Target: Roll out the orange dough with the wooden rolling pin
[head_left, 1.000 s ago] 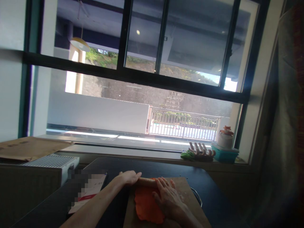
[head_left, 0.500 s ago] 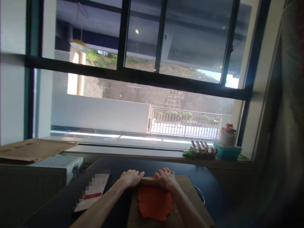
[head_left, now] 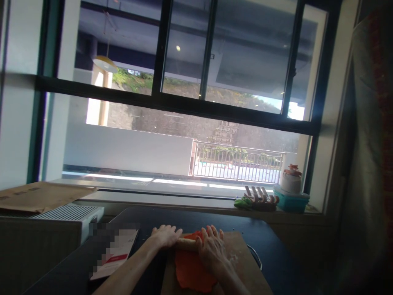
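Across the board (head_left: 238, 241), a pale rolling pin (head_left: 188, 244) is lying on an orange sheet (head_left: 193, 272), its long axis running roughly left to right. Most of the sheet is showing on the near part of the board, with a smaller piece of it beyond the pin. At the board's far left corner, the left hand (head_left: 167, 237) is covering the pin's left end; whether its fingers are wrapping round, I cannot tell. Over the board itself, the right hand (head_left: 211, 248) is resting on the pin's right end, fingers apart and pointing away, so it is sitting nearer the sheet's middle. Left of the board, a flat printed item (head_left: 119, 254) is lying on the bench (head_left: 147, 215).
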`<state>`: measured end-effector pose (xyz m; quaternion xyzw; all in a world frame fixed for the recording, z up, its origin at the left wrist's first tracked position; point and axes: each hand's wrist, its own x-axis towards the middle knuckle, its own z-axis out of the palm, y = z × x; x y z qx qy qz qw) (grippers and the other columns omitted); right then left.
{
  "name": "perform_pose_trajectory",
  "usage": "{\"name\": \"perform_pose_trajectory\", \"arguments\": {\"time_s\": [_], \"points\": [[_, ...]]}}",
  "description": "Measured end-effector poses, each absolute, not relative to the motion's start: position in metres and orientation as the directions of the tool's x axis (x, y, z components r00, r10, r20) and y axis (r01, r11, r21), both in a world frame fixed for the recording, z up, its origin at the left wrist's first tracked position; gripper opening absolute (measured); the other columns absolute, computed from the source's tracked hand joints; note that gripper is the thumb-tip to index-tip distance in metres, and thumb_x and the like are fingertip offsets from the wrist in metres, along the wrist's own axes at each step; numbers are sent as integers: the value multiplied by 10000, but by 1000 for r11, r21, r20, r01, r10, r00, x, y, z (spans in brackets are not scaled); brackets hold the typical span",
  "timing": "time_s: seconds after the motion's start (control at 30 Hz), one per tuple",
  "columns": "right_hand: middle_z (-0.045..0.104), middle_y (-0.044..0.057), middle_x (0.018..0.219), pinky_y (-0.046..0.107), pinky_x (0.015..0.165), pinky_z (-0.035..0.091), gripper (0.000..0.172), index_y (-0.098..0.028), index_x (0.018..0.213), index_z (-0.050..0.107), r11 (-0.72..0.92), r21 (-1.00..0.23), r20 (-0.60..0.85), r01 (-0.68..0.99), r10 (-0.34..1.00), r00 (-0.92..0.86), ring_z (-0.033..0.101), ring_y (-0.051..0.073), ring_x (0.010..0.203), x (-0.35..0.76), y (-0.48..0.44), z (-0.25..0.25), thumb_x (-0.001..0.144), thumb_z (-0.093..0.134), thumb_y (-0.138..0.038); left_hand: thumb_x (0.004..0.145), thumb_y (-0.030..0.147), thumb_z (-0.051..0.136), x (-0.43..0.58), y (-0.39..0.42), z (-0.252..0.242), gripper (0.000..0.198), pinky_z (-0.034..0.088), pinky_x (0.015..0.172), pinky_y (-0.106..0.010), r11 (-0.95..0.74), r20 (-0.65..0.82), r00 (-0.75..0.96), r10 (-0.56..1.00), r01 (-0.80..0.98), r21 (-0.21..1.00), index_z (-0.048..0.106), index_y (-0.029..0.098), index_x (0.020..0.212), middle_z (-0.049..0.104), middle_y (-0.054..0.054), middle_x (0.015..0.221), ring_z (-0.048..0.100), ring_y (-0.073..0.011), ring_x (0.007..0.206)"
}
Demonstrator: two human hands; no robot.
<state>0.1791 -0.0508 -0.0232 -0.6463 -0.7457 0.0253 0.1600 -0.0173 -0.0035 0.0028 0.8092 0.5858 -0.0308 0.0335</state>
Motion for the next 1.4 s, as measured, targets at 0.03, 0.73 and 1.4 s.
{"name": "perform_pose_trajectory", "arguments": {"time_s": [0.03,0.73,1.4], "points": [[393,129,1478,486,1147,133,553,-173,1382,491,165,-251,205,954,972,-114,253,280,1406,179,-52,-24,968,254,-451,868,331,375,-17,-5,2,446,374,900,-669,-316,-74,316,946,949,21,582,312,1263,596,-138,1297,515,-394,1188],[347,128,1505,509,1114,213,621,-161,1456,365,113,-333,-32,936,991,-131,256,270,1404,195,-23,-6,956,246,-510,947,455,176,-31,-37,-15,545,233,1107,-549,-279,149,262,953,954,107,571,295,1286,532,-52,1402,397,-271,1343],[476,81,1425,469,1154,126,531,-194,1389,479,283,-277,281,918,938,-204,253,284,1399,176,-113,-38,961,316,-463,918,492,202,-45,-50,-20,660,302,1101,-489,-228,88,219,972,967,117,413,126,1425,425,-146,1474,365,-284,1370]]}}
